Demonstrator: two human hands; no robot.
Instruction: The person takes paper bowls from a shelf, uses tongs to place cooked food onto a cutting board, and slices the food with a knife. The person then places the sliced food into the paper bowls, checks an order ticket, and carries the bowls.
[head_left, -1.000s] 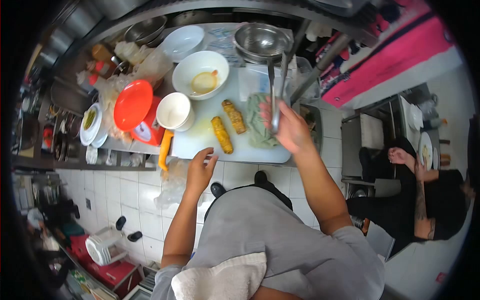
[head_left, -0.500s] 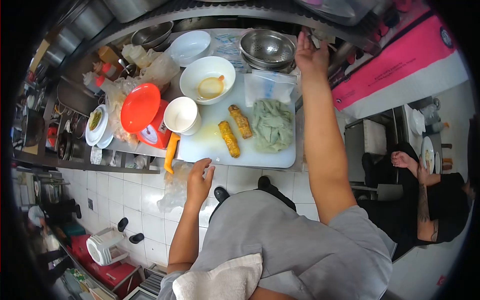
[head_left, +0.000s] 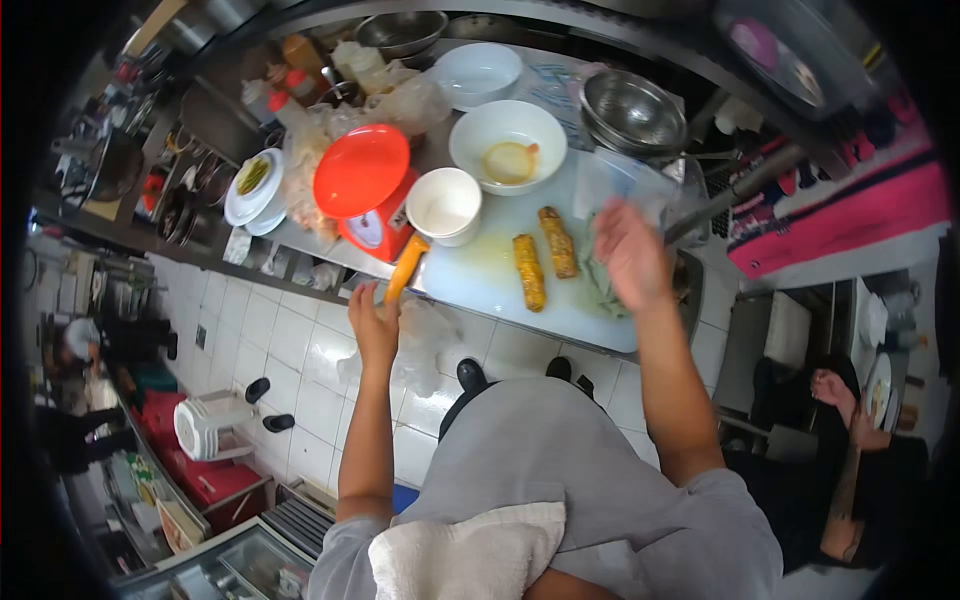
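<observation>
My left hand (head_left: 376, 325) is beside the orange handle (head_left: 407, 268) at the counter's front edge, fingers apart and nothing held. Blurred by motion, my right hand (head_left: 632, 256) hangs over the green cloth (head_left: 600, 285) with its fingers spread, and no object shows in it. Two browned yellow rolls, one on the left (head_left: 529, 273) and one on the right (head_left: 558, 243), lie on the white cutting board (head_left: 490, 285). Behind them stands a white bowl (head_left: 508, 147) with some yellowish liquid. A white tub (head_left: 443, 206) is next to the red scale (head_left: 364, 190).
Metal colanders (head_left: 633, 112) stand at the back right, near a metal post (head_left: 735, 195). Squeeze bottles (head_left: 290, 82) and plastic bags are at the back left. White plates (head_left: 254, 202) lie farther left. A person in black (head_left: 860, 480) is at the right.
The tongs that my right hand held are gone from it; it reached to the back right, then came back over the cloth. My left hand has moved left, to the orange handle. The view has turned.
</observation>
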